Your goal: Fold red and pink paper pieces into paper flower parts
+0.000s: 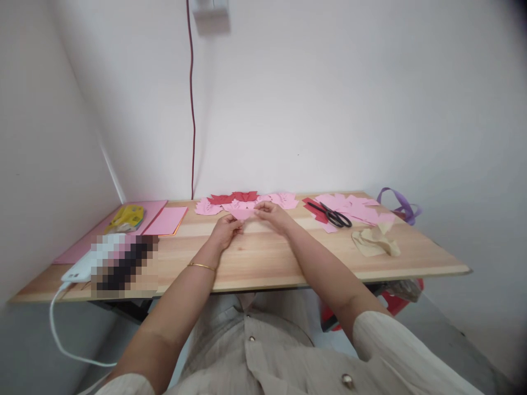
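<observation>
Both my hands meet over the middle of the wooden table (263,263). My left hand (225,229) pinches the left end of a pink paper piece (244,214), and my right hand (272,213) pinches its right end. The paper lies low over the tabletop between my fingers. Just behind it lies a row of folded pink paper shapes (206,207) and red paper shapes (242,196). A thin gold bangle (201,266) circles my left wrist.
Black scissors (334,217) rest on pink paper scraps (354,208) to the right, near cream paper cutouts (376,241) and a purple ribbon (401,204). On the left are pink paper sheets (167,220), a yellow packet (125,217) and a white device (80,269) with a cable.
</observation>
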Demonstrator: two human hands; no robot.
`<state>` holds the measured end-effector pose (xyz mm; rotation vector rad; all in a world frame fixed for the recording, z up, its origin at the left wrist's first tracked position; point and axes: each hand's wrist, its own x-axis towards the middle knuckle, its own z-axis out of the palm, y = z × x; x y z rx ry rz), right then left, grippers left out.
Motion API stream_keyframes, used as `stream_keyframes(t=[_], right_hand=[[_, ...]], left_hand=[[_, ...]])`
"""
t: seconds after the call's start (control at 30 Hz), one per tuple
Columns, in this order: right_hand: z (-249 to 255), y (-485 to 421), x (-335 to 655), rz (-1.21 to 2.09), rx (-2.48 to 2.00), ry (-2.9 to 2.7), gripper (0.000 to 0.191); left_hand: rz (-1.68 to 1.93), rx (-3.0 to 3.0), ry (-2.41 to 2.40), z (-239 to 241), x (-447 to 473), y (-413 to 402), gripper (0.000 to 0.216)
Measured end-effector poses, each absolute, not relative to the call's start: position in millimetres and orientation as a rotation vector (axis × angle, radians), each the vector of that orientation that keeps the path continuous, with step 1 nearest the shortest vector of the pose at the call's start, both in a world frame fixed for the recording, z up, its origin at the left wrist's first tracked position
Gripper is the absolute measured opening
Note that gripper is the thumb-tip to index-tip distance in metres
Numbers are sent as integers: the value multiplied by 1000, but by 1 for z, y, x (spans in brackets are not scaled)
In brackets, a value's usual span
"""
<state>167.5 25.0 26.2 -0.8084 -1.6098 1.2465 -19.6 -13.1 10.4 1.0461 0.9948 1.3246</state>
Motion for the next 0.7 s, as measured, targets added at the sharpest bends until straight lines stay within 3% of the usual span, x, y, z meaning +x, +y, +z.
stream_keyframes(t=[0.47, 0.7], right_hand=[[32, 25, 167, 1096, -829, -1501, 34], [20, 22, 157, 1274, -755, -1672, 34]], left_hand=[[1360, 1101, 1080, 0, -24, -4, 31], [1321, 1070, 1000, 6, -22, -10, 32]])
